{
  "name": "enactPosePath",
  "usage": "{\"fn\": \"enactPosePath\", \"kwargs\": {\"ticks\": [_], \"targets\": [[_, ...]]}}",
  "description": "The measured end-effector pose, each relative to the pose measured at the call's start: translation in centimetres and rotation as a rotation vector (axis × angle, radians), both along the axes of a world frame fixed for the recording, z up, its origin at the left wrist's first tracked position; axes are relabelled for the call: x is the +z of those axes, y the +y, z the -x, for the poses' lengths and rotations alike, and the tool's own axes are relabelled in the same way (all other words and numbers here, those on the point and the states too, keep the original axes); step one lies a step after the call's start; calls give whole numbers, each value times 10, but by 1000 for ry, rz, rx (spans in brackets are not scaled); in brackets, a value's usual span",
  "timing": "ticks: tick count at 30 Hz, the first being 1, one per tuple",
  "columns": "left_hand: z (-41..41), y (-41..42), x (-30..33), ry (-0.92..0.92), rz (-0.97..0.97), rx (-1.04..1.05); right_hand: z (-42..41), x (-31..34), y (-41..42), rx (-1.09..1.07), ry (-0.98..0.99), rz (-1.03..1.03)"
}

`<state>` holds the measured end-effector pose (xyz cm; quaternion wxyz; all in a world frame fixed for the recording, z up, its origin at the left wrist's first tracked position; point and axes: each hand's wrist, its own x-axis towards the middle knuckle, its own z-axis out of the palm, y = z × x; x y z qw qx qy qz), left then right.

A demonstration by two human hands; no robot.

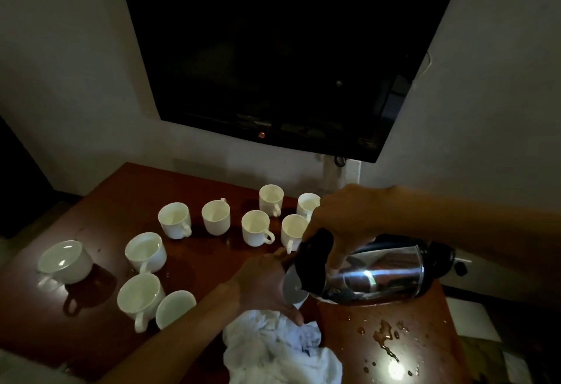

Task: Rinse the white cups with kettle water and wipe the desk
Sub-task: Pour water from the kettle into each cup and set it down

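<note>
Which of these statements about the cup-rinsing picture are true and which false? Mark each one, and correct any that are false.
1. The right hand holds the kettle tipped on its side. True.
2. The left hand lies flat on the desk. False: it holds a cup at the kettle's mouth.
3. A white cloth lies at the desk's near edge. True.
4. The desk is dry. False: spilled water lies to the right of the cloth.
</note>
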<state>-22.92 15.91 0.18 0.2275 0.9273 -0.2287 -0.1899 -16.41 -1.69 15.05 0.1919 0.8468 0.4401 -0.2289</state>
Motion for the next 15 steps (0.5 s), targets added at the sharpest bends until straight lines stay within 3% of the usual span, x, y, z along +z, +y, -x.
{"fn": "enactPosePath", "kwargs": {"ticks": [15], "targets": [[-17,-23,2,0,24,48,-13,34,-9,50,-16,73]]}}
